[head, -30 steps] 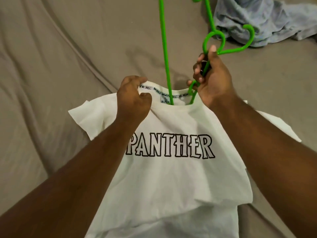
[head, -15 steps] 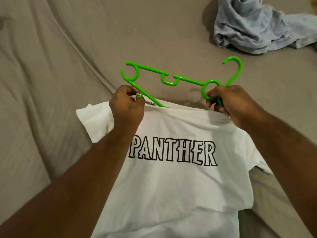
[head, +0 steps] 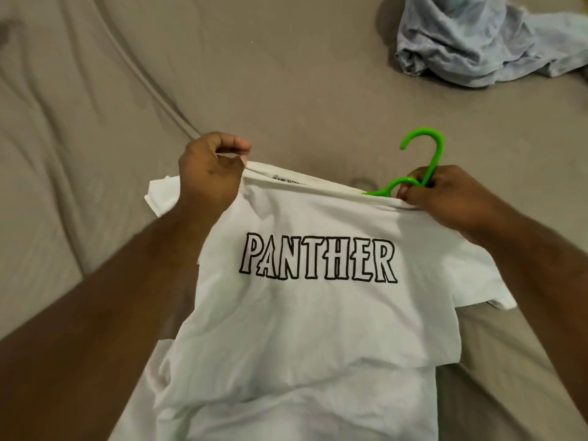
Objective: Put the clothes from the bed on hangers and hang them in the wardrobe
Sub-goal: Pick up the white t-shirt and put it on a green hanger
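A white T-shirt [head: 318,319] printed with PANTHER lies on the bed, its collar lifted toward the far side. My left hand [head: 208,173] pinches the left end of the collar and stretches it. A green plastic hanger [head: 423,163] is mostly inside the shirt; only its hook and a loop below it stick out at the collar's right end. My right hand [head: 445,194] grips the hanger at the base of the hook, against the collar edge.
The bed [head: 286,74] has a taupe sheet with folds along the left. A crumpled pale blue garment [head: 477,43] lies at the far right of the bed.
The hanger's arms, earlier outside above the collar, have slid down into the shirt. My left hand has pulled the collar out wider to the left.
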`<state>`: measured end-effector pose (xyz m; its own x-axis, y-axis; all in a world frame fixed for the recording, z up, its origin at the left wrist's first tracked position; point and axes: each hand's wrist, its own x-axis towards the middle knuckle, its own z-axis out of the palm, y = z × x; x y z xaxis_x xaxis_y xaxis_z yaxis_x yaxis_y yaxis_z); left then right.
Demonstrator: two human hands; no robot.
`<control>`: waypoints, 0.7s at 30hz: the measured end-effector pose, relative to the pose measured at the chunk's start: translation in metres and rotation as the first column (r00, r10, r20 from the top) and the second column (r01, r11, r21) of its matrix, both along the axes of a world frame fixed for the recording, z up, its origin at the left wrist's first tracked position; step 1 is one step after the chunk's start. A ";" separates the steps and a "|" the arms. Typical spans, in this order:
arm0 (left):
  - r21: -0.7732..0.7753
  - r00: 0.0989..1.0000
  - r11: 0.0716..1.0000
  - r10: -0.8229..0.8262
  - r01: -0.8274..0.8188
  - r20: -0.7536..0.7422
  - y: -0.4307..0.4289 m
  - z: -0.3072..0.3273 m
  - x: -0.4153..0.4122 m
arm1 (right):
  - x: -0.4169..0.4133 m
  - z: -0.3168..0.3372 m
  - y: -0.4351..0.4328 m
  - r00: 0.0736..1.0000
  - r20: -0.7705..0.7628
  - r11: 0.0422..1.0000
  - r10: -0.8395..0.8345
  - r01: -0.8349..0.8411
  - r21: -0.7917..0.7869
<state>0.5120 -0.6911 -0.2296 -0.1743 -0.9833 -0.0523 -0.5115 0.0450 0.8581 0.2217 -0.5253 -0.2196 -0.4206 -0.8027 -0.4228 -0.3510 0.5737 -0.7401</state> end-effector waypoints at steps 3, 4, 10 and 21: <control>-0.033 0.994 0.994 -0.102 0.103 0.028 0.005 0.009 -0.007 | 0.009 0.004 0.001 0.993 0.117 0.996 0.000 0.011 -0.092; -0.046 0.992 0.991 -0.122 0.124 0.037 0.006 0.012 -0.010 | 0.011 0.009 -0.002 0.981 0.192 0.989 -0.016 0.044 -0.139; -0.130 0.979 0.972 -0.200 0.196 -0.023 0.021 0.027 -0.018 | 0.020 0.033 -0.023 0.959 -0.244 0.955 0.141 -0.197 -0.221; -0.194 0.939 0.932 -0.328 0.305 -0.100 0.061 0.109 -0.021 | 0.078 0.071 -0.050 0.994 0.104 0.923 0.017 0.024 -0.384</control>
<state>0.4912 -0.6301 -0.1209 -0.4719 -0.8675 0.1576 -0.3316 0.3402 0.8799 0.2996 -0.5756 -0.1487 -0.3943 -0.9106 -0.1239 -0.2590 0.2395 -0.9357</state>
